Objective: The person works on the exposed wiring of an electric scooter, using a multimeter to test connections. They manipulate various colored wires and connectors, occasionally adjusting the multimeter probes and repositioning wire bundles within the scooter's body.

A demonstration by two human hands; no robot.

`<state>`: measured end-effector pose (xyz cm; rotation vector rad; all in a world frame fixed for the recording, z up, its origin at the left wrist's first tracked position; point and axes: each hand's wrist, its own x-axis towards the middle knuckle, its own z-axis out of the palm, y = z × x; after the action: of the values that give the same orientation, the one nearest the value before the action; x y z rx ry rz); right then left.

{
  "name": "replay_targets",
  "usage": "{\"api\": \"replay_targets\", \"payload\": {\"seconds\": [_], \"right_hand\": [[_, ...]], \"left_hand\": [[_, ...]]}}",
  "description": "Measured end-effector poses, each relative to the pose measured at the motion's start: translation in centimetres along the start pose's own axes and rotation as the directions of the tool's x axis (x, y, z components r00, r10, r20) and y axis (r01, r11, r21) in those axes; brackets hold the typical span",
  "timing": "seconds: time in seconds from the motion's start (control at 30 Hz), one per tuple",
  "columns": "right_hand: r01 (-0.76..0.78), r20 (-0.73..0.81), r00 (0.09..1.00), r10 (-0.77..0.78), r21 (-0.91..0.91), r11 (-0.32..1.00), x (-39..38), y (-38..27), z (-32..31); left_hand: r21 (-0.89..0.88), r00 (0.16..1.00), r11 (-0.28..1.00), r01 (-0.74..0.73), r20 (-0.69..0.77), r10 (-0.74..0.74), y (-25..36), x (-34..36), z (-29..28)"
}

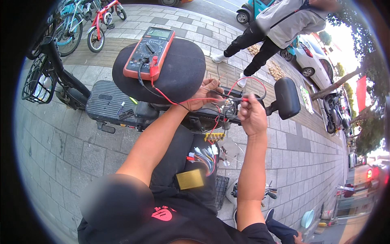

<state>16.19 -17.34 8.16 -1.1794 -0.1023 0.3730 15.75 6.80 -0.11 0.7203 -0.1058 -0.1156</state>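
Observation:
A red-cased multimeter (149, 53) rests on the black scooter seat (185, 67), with a red and a black test lead (164, 96) plugged into it. Beyond the seat, my left hand (205, 94) pinches thin wires; exactly which ones is hard to make out. My right hand (252, 116) is closed on a red test probe beside a tangle of dark wires (229, 109) at the scooter. Below them hangs a yellow connector strip (214, 137). On my lap lie a gold finned controller box (190, 179) and a bundle of coloured wires with white plugs (205, 158).
The scooter's ribbed footboard (110, 101) carries small tools at left. A black padded backrest (287, 98) stands to the right. A person in a grey jacket (280, 24) walks past ahead. Bicycles (97, 28) stand at far left, and a blue basin (307, 218) sits at lower right.

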Motion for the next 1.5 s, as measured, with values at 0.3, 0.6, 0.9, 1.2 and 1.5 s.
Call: {"api": "replay_targets", "payload": {"seconds": [0.3, 0.6, 0.9, 1.2, 1.5], "right_hand": [[0.425, 0.047, 0.896, -0.441, -0.376, 0.823, -1.0, 2.6, 5.6], [0.474, 0.033, 0.857, -0.514, -0.442, 0.762, -1.0, 2.6, 6.2], [0.459, 0.007, 0.863, -0.504, -0.425, 0.78, -1.0, 2.8, 5.8], [0.07, -0.039, 0.997, -0.069, 0.028, 0.997, -2.2, 2.6, 4.1], [-0.281, 0.021, 0.959, 0.282, 0.186, 0.941, 0.2, 5.2, 2.8]], "left_hand": [[-0.06, 0.99, 0.994, 0.094, 0.111, -0.087, 0.0, -0.3, 0.6], [-0.003, 0.984, 0.993, 0.122, 0.129, -0.12, 0.1, -0.6, 0.7], [0.002, 0.982, 0.993, 0.115, 0.153, -0.114, 0.0, -0.2, 0.6], [-0.005, 0.983, 0.996, 0.092, 0.158, -0.09, 0.1, -0.4, 0.3], [0.008, 0.982, 0.997, 0.072, 0.174, -0.072, 0.1, 0.0, -0.5]]}}
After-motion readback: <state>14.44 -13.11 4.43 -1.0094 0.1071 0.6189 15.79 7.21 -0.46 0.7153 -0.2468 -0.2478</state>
